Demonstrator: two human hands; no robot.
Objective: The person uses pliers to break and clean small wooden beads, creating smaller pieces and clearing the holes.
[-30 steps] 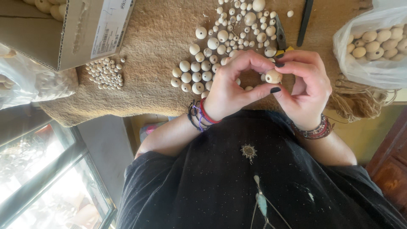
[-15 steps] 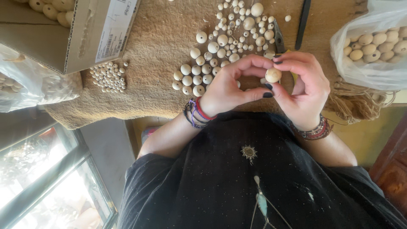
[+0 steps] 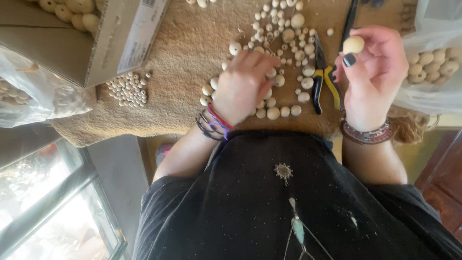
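Wooden bead (image 3: 353,44) pinched in my right hand (image 3: 373,79) fingertips, held up above the pliers (image 3: 327,79). My left hand (image 3: 243,84) is palm-down, fingers curled onto the loose beads (image 3: 284,111) on the burlap-covered worktop (image 3: 187,53); can't tell if it grips one. Cardboard box (image 3: 86,38) sits far left, bagged beads (image 3: 433,60) right.

A brown cardboard box (image 3: 72,43) with a white label (image 3: 139,33) is seen at the mat's far left corner. Clear plastic bags (image 3: 29,96) of wooden beads are placed at both side edges.
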